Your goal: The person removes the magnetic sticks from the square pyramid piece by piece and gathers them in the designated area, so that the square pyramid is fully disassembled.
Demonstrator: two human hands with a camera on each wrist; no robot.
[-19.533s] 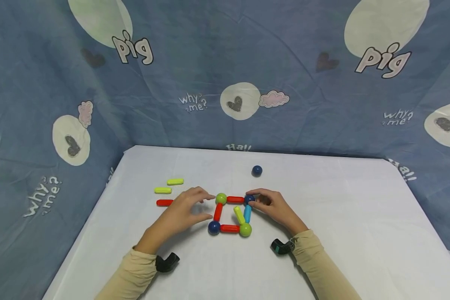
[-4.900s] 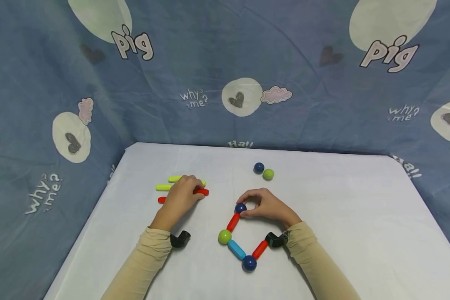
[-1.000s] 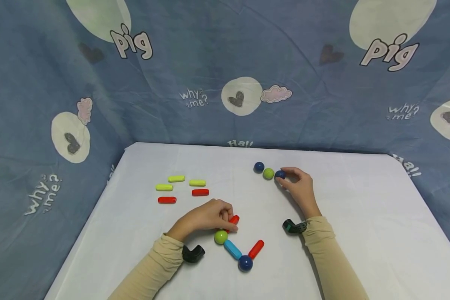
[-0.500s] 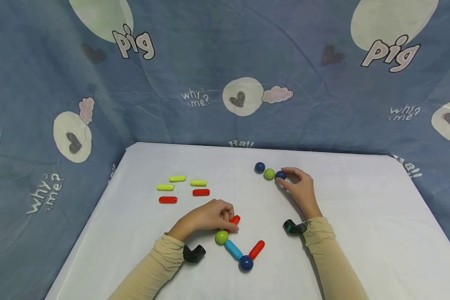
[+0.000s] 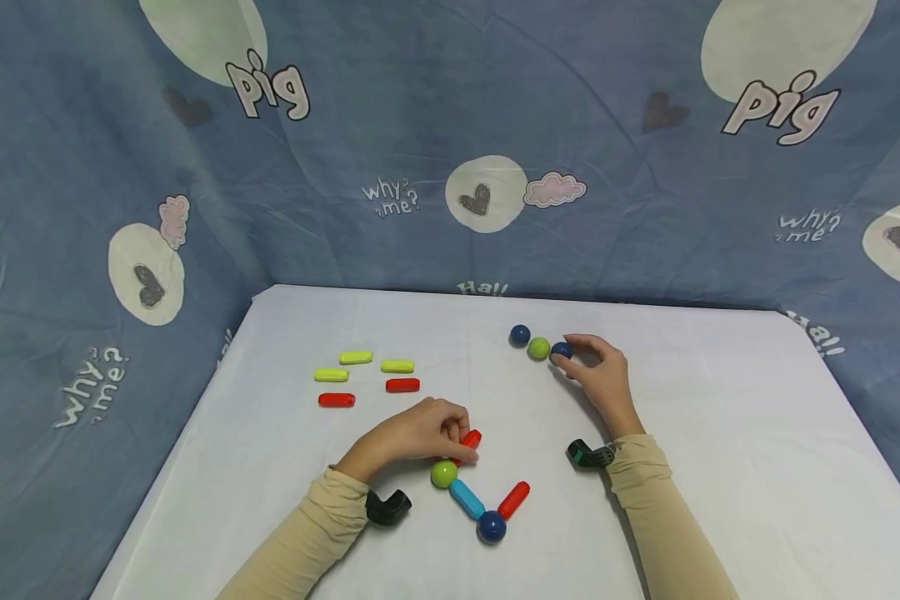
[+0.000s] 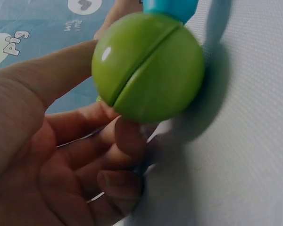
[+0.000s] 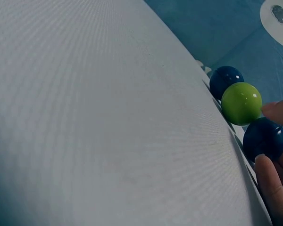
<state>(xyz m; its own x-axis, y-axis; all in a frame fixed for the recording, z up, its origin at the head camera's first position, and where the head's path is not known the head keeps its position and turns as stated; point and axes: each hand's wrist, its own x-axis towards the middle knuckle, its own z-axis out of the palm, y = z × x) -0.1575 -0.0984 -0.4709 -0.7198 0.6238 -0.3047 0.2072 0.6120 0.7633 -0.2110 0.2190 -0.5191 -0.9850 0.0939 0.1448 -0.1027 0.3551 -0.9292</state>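
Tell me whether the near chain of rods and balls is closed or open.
Open: the loose red rod ends free, away from the red rod the left hand pinches.

Glossy, smooth plastic green ball (image 6: 148, 66) and dark blue ball (image 7: 264, 137) are catching light; matt woven white tablecloth (image 7: 108, 117) is lying beneath.
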